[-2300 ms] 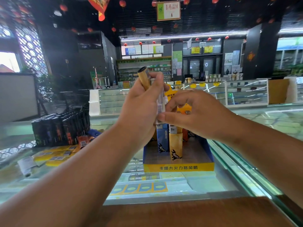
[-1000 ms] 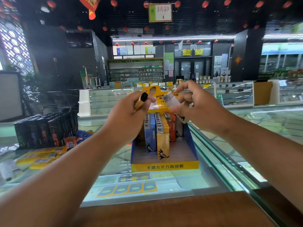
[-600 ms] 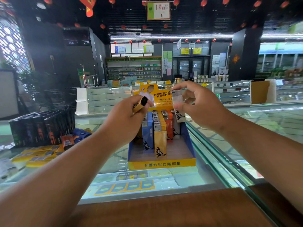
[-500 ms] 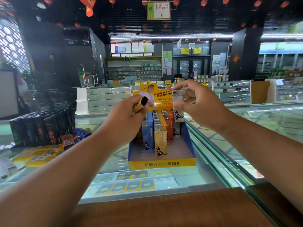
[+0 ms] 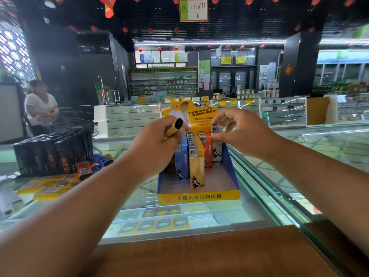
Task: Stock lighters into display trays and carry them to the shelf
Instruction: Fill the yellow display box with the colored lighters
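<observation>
Item, right hand (image 5: 246, 134): thumb and fingertips pinch the metal cap of a white lighter (image 5: 217, 151); the lighter stands upright, its foot down inside the display tray (image 5: 199, 196), in the lane against the tray's right wall.
Just left of that grip, all upright in the tray: orange row (image 5: 207, 156); yellow row (image 5: 196, 170); blue row (image 5: 182, 164).
Item, left hand (image 5: 157, 144): fingers curled round a yellow lighter (image 5: 173, 128), its black end poking up past the thumb; held over the tray's left side, level with the other grip and apart from it.
Behind both grips: yellow header card (image 5: 201, 114).
Beneath: glass counter (image 5: 279, 176).
Well left of the left grip: dark boxes (image 5: 54, 152); loose lighters (image 5: 87, 168); flat yellow cards (image 5: 46, 186).
</observation>
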Motion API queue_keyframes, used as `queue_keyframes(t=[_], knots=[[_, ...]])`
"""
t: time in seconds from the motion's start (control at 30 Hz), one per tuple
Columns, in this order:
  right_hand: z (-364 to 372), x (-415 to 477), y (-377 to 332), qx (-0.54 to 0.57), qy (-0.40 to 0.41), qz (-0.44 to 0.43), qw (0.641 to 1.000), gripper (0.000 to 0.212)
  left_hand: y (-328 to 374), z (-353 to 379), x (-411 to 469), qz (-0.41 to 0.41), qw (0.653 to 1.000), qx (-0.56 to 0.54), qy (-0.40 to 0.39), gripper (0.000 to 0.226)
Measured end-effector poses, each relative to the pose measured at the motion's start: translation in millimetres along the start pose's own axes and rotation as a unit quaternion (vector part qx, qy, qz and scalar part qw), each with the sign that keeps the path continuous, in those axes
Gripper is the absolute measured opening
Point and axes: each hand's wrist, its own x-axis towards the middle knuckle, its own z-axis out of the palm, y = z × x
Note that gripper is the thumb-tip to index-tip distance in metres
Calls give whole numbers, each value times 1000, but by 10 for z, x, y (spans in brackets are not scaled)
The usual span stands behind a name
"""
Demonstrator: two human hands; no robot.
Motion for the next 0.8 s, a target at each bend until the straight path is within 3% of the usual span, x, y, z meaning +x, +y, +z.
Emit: queue_keyframes(t=[0.4, 0.57, 0.73, 0.8], knots=[[-20, 15, 66, -43, -55, 8, 998, 19, -2, 4, 5, 6, 1000, 2, -3, 25], [-61, -22, -31, -52, -35, -1, 998, 24, -8, 1, 10, 22, 999, 44, -1, 19], [-37, -151, -329, 38, 5, -79, 996, 18, -38, 7, 39, 53, 993, 105, -1, 11], [-8, -213, -431, 60, -1, -113, 992, 20, -24, -6, 43, 72, 990, 120, -6, 21]])
